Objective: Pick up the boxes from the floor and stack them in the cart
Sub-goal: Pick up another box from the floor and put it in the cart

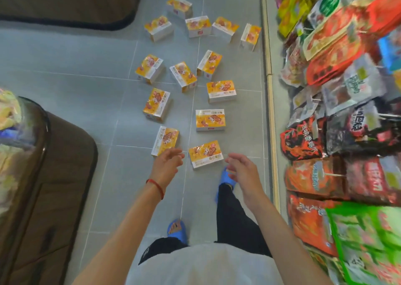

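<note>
The nearest box (205, 154) lies flat on the tiled floor (86, 89), just ahead of my feet. The other boxes (210, 120) are scattered beyond it. My left hand (167, 163) and right hand (243, 167) flank it, fingers loosely spread, holding nothing. The shelf packets (338, 132) along the floor's right edge are blurred.

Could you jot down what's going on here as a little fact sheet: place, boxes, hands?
place: shop aisle, grey tiled floor, snack packets on the right
yellow boxes: thirteen, scattered on the floor
nearest box: flat on the floor, between the hands
left hand: open, holds nothing, red cord at wrist
right hand: open, holds nothing
feet: blue slippers
</note>
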Demonstrator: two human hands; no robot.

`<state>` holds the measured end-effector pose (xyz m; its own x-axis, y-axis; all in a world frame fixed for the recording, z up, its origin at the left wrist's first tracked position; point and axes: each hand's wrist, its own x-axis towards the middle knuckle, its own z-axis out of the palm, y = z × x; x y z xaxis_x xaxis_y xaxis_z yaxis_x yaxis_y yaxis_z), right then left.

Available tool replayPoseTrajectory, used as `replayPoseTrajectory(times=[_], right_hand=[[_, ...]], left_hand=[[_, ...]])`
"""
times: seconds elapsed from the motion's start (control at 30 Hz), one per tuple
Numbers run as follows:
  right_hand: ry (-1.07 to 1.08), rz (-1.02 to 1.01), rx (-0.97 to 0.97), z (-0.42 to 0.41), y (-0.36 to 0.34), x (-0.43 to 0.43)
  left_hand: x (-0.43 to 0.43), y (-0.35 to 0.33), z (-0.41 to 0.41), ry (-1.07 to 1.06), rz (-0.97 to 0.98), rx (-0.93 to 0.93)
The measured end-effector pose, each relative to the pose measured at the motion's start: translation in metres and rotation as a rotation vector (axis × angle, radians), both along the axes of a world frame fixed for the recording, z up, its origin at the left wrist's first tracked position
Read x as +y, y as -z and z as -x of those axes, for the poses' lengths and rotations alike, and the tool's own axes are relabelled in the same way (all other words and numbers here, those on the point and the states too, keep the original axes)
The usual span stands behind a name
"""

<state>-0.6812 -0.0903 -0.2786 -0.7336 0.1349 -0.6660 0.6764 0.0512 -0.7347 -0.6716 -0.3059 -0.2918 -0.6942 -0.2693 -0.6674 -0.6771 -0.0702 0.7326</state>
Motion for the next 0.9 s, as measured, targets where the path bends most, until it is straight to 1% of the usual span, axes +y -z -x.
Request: replayPoseTrajectory(times=[0.07, 0.23, 0.33, 0.43, 0.53, 0.7, 0.9], right_hand=[[-0.034, -0.007, -0.028, 0.041, 0.010, 0.010], [-0.195, -0.027, -0.110, 0.124, 0.044, 0.031], [-0.279, -0.068, -0.164, 0.161, 0.073, 0.039], [-0.306, -0.090, -0.251, 0.190, 0.110, 0.041], [-0.308, -0.083, -0.347, 0.212, 0.159, 0.037], [-0.270, -0.116, -0.424, 0.232, 0.257, 0.028], [-0.307, -0.169, -0.488, 0.236, 0.402, 0.011]], left_hand=[[0.014, 0.009, 0.030, -0.033, 0.009, -0.040], [0.041, 0.039, 0.096, -0.142, 0.008, -0.129], [0.047, 0.069, 0.123, -0.214, -0.014, -0.187], [0.046, 0.109, 0.142, -0.258, -0.072, -0.279], [0.040, 0.164, 0.151, -0.252, -0.122, -0.375], [0.028, 0.266, 0.155, -0.173, -0.130, -0.546], [0.017, 0.412, 0.160, -0.012, -0.060, -0.617]])
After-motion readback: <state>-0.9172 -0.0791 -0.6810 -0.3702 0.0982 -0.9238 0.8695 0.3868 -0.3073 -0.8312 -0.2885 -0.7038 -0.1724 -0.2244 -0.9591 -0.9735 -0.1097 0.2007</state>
